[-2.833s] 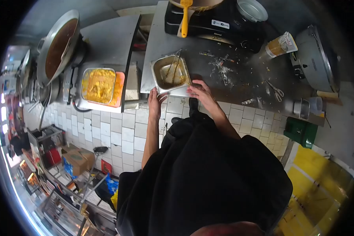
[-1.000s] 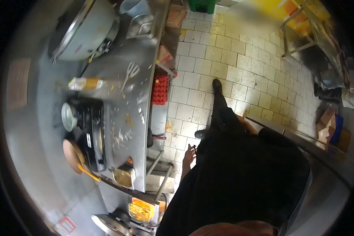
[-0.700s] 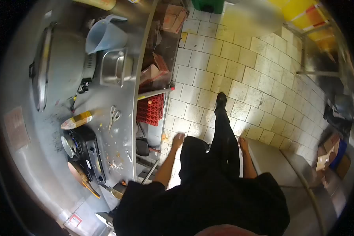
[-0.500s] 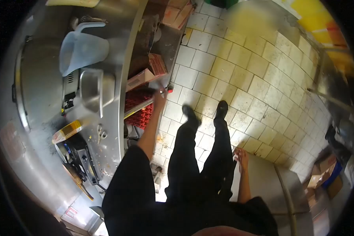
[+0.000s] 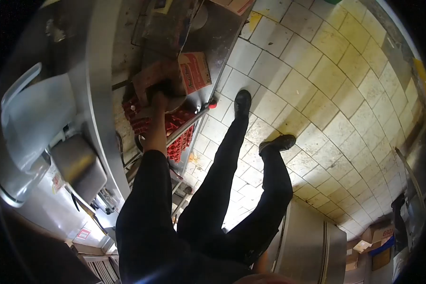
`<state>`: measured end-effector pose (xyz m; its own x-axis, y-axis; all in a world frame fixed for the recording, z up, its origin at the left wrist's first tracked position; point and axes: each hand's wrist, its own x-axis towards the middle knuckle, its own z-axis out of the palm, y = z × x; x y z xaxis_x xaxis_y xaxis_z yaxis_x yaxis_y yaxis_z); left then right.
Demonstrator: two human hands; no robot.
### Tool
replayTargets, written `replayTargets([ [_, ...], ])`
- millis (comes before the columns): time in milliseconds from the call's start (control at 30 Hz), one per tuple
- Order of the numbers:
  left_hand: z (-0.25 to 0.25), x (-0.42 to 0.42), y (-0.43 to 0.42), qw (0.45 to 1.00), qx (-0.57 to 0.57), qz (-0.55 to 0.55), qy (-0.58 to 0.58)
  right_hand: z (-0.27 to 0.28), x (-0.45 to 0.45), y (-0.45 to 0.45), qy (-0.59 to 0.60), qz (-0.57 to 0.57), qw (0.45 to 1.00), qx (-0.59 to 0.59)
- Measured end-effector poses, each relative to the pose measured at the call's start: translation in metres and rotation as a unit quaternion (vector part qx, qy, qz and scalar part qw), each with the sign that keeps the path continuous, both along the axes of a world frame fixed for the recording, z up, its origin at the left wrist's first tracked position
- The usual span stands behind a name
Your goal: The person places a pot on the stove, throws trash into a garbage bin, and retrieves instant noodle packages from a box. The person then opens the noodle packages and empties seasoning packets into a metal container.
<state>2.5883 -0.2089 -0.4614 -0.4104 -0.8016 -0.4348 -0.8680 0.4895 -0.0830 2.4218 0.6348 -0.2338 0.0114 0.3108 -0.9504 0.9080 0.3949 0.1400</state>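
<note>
My left hand (image 5: pixel 159 100) reaches into an open cardboard box (image 5: pixel 195 72) on the shelf under the counter. Its fingers disappear in the dark opening, so what they touch is hidden. Below my left forearm lie stacked red egg trays (image 5: pixel 179 144), beside a metal rail with a red end cap (image 5: pixel 213 103). Of my right arm only a strip of skin shows at the bottom, by my dark clothing; the right hand is out of sight.
On the steel counter (image 5: pixel 102 90) at the left are a translucent jug (image 5: pixel 38 116) and a metal pan (image 5: pixel 78 168). A steel cabinet (image 5: pixel 300 241) stands at the lower right. More cardboard boxes (image 5: pixel 378 234) lie farther right. My shoes are on the tiled floor (image 5: pixel 312 85).
I have left the square metal container and walked along the counter. My left hand has moved from beside the rail's red cap into the box. My right hand has dropped out of view.
</note>
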Motion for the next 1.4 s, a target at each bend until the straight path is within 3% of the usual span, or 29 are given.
replayTargets([
  [33, 0.005, -0.008, 0.008, 0.995, -0.050, 0.002, 0.088, -0.003, -0.003, -0.009, -0.002, 0.005, 1.000, 0.001],
  [133, -0.068, 0.039, -0.027, 0.992, -0.099, 0.022, 0.077, -0.012, 0.006, -0.024, -0.022, 0.010, 0.999, 0.025],
  [200, -0.080, 0.038, -0.057, 0.985, -0.166, -0.027, 0.038, -0.027, 0.014, -0.033, -0.029, 0.014, 0.999, 0.041],
  [467, -0.100, 0.050, -0.086, 0.990, -0.135, 0.027, 0.025, -0.073, 0.045, -0.058, -0.061, 0.029, 0.993, 0.102],
  [767, -0.101, 0.047, -0.096, 0.991, -0.123, 0.049, 0.024, -0.056, 0.053, -0.066, -0.064, 0.036, 0.991, 0.112],
  [900, -0.084, 0.033, -0.082, 0.990, -0.114, 0.078, 0.033, -0.040, 0.039, -0.060, -0.040, 0.050, 0.994, 0.086],
  [1167, 0.005, 0.004, -0.004, 0.974, -0.113, 0.164, 0.110, -0.010, -0.050, -0.063, 0.093, 0.073, 0.993, -0.014],
  [1233, 0.035, -0.017, 0.018, 0.962, -0.084, 0.210, 0.154, -0.006, -0.081, -0.068, 0.134, 0.017, 0.989, -0.058],
  [1400, 0.071, -0.041, 0.020, 0.969, -0.118, 0.057, 0.208, -0.050, -0.156, -0.094, 0.197, 0.099, 0.962, -0.163],
])
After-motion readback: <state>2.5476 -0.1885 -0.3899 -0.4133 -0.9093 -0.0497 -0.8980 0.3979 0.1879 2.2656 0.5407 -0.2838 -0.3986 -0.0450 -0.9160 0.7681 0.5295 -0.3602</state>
